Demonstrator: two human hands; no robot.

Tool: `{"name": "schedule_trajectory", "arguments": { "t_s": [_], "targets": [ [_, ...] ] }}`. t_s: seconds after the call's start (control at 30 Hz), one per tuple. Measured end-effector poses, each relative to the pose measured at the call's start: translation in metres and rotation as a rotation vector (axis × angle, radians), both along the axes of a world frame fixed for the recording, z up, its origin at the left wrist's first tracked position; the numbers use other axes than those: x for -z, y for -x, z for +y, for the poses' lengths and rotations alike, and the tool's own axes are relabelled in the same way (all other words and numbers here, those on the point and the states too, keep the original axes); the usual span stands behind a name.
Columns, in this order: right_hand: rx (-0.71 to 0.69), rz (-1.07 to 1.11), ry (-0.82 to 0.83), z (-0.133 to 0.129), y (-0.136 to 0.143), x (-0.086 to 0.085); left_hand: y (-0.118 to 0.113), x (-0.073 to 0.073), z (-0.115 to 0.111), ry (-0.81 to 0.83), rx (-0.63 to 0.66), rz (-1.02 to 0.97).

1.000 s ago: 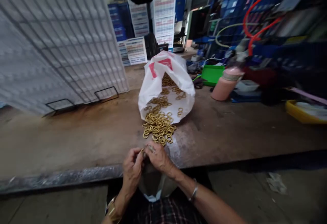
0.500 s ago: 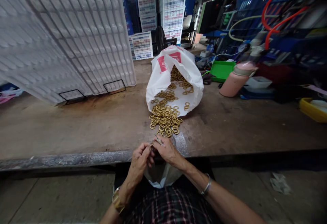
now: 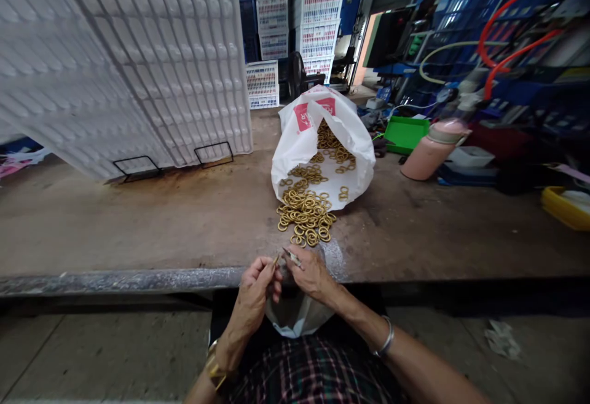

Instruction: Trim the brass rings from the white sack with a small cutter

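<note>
Workbench (image 3: 138, 225): a broad, scuffed brown surface with a mottled, shiny front edge. Ribbed white panels (image 3: 184, 53) lean at the left, their long channels pale and smooth. A thin, crumpled white bag (image 3: 295, 146) lies open-mouthed, spilling brass-coloured rings (image 3: 306, 213), round and smooth, toward the near edge.

The left hand (image 3: 255, 287) is nearly closed, thumb and fingertip pinching one small ring (image 3: 276, 259) edge-on; the right hand (image 3: 316, 278) curls around a slender, pointed tool (image 3: 295, 259), its tip close to the ring. Whether they touch cannot be told. Good handling probably calls for wrists braced low, a firm pinch on the rim with fingertips behind the tool's point, and short, light strokes, since a hard, curved surface could let the tip skid.
</note>
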State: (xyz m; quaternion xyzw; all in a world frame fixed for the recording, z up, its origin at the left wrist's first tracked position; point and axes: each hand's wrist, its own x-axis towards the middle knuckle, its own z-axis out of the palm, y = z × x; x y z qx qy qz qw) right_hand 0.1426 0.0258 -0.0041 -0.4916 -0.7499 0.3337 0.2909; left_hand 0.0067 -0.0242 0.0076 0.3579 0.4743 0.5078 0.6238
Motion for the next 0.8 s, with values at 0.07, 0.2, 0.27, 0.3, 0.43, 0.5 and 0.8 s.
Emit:
{"name": "schedule_trajectory", "arguments": {
  "t_s": [0.07, 0.2, 0.27, 0.3, 0.43, 0.5, 0.8],
  "targets": [
    [-0.064, -0.121, -0.068, -0.003, -0.001, 0.002, 0.001, 0.001, 0.001, -0.027, -0.014, 0.043],
    [-0.152, -0.256, -0.118, -0.005, 0.001, 0.006, 0.004, 0.005, 0.003, -0.046, -0.038, 0.136],
    [-0.153, -0.314, -0.126, -0.005, 0.002, 0.007, 0.006, 0.006, 0.004, -0.044, -0.052, 0.172],
    [-0.154, -0.342, -0.126, -0.005, 0.003, 0.006, 0.006, 0.006, 0.004, -0.044, -0.056, 0.188],
    [-0.167, -0.478, -0.080, -0.005, 0.007, 0.000, 0.007, 0.003, 0.005, -0.035, -0.070, 0.228],
    [-0.177, -0.549, -0.056, -0.004, 0.008, -0.004, 0.007, 0.001, 0.003, -0.020, -0.079, 0.232],
    [-0.006, -0.685, -0.105, 0.022, 0.008, -0.013, 0.003, -0.007, -0.015, 0.011, 0.051, -0.063]
  ]
}}
